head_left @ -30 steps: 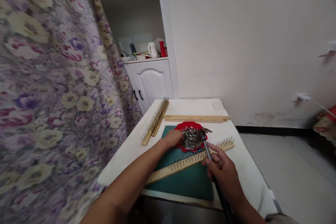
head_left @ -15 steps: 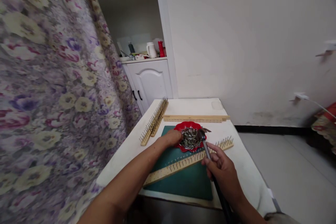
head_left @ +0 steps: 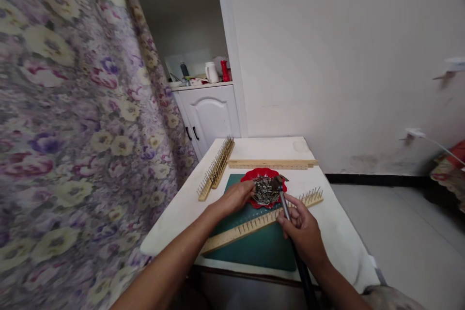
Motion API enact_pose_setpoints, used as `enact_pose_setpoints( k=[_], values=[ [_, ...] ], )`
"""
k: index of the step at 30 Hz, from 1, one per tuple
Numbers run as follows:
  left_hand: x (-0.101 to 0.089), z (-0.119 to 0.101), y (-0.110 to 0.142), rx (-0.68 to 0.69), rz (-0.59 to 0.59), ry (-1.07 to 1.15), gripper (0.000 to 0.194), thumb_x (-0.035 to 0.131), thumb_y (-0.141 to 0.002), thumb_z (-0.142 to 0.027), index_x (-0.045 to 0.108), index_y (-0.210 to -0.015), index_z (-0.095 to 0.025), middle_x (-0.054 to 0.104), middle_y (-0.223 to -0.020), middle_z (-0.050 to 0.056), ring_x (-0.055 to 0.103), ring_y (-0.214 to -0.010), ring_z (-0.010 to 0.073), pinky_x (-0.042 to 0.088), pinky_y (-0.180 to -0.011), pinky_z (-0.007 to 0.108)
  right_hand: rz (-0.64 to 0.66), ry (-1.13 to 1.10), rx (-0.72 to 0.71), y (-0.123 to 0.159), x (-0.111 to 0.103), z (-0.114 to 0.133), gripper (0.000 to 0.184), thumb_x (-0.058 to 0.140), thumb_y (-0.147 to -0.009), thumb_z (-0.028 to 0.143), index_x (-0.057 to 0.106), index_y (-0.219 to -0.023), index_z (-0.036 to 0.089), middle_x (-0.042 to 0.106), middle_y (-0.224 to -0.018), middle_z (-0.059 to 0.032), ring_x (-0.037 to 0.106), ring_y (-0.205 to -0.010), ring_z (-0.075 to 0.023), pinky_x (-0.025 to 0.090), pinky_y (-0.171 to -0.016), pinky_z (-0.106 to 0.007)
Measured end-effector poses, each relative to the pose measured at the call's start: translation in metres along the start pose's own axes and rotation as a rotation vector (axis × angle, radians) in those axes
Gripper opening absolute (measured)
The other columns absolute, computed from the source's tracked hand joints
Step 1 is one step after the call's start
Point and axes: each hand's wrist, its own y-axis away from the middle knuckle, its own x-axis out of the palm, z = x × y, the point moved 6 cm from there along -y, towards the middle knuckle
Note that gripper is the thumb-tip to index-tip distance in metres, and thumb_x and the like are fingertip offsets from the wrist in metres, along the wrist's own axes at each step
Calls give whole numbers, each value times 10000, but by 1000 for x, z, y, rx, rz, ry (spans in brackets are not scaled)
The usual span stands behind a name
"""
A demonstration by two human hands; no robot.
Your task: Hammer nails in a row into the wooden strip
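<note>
My left hand [head_left: 238, 196] is at the left rim of a red scalloped dish [head_left: 260, 173], its fingertips closed at the heap of nails [head_left: 267, 191] inside. Whether a nail is between those fingers is too small to see. My right hand [head_left: 303, 227] grips a hammer [head_left: 285, 205] by its shaft, the head up over the dish's right side. Below the dish, a wooden strip [head_left: 236, 236] lies slantwise on a green mat [head_left: 261, 254]. Upright nails stand along its middle and right part; its left end shows bare wood.
Two nail-studded strips [head_left: 218, 167] lie at the table's left side. More wooden strips [head_left: 269, 163] lie across the back of the white table [head_left: 174, 223]. A floral curtain [head_left: 90, 131] hangs on the left, and a white cabinet [head_left: 212, 111] stands behind.
My left hand has drawn back slightly to the left and down from the nails. My right hand still holds the hammer in nearly the same place. The view has shifted a little.
</note>
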Motion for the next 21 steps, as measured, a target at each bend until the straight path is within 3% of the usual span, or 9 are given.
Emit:
enact_pose_setpoints(
  k=[4, 7, 11, 17, 21],
  values=[
    [6, -27, 24, 19, -125, 171, 115, 393, -903, -222, 485, -842, -190, 588, -827, 12, 533, -755, 142, 382, -676, 226, 2, 4, -24, 3, 2, -2, 529, 688, -735, 229, 497, -1227, 197, 601, -671, 36, 469, -458, -96, 395, -400, -185],
    [10, -25, 28, -78, -194, 176, 114, 400, -895, -206, 479, -817, -179, 585, -817, 17, 532, -750, 143, 382, -669, 230, -2, 4, -26, 5, 3, -2, 527, 691, -730, 237, 505, -1221, 200, 593, -668, 38, 464, -453, -98, 391, -396, -188],
    [13, -15, 7, -180, -187, 78, 102, 430, -870, -195, 519, -824, -175, 612, -818, 33, 559, -762, 165, 385, -670, 248, -9, 2, -23, 6, 2, 1, 538, 695, -729, 268, 504, -1225, 183, 605, -685, 23, 463, -444, -102, 384, -386, -198],
    [28, -13, -40, -224, -71, -20, 164, 434, -866, -217, 593, -890, -180, 664, -911, 70, 602, -837, 198, 415, -702, 274, -47, -13, -21, 4, -4, 12, 548, 701, -724, 271, 501, -1223, 164, 624, -705, 9, 447, -445, -96, 385, -390, -200],
    [31, 8, -47, -264, -16, -105, 226, 401, -889, -255, 612, -950, -201, 672, -986, 73, 606, -907, 208, 429, -738, 279, -53, -16, -41, 3, -11, 23, 535, 683, -757, 279, 483, -1240, 167, 601, -688, 21, 441, -461, -94, 381, -400, -191]
  ],
)
